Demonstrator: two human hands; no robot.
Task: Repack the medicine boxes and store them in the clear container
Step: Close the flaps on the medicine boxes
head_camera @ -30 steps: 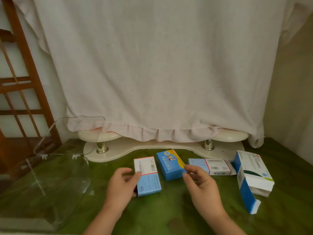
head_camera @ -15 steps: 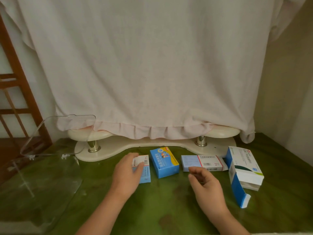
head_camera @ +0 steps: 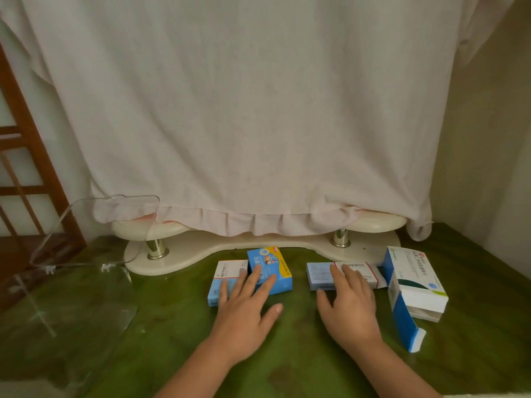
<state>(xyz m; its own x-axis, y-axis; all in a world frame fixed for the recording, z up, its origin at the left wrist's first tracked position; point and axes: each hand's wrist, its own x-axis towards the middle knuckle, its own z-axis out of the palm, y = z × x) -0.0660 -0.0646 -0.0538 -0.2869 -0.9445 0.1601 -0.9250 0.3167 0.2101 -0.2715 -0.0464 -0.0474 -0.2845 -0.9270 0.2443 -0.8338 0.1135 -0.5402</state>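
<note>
The left hand (head_camera: 244, 311) lay flat with its fingers straight and spread, gripping nothing. Its outer fingers rested on a pale blue and white box (head_camera: 227, 278) and its middle ones on a bright blue box (head_camera: 273, 264) close beside that one. The thumb lay on the green tabletop (head_camera: 172, 354). The right hand (head_camera: 350, 307) was likewise flat and open, its fingertips resting on a thin pale blue box (head_camera: 317, 275), its thumb down by the box's near edge.

Outward of the right hand, just beside the thin box, a large white and blue box (head_camera: 415, 282) lay with its end flap hanging open toward the person. Just beyond the fingertips of both hands ran a cream stand (head_camera: 201, 249) on two metal posts, close behind the row of boxes, and a pale cloth (head_camera: 258, 110) hung down over its upper part.

The clear container (head_camera: 71, 305) sat well apart on the outer side of the left hand, its lid (head_camera: 120, 208) raised at the far edge in front of the stand's end. Between it and the left hand lay the pale blue and white box and a stretch of tabletop. A wooden frame (head_camera: 31, 156) stood beyond the container.
</note>
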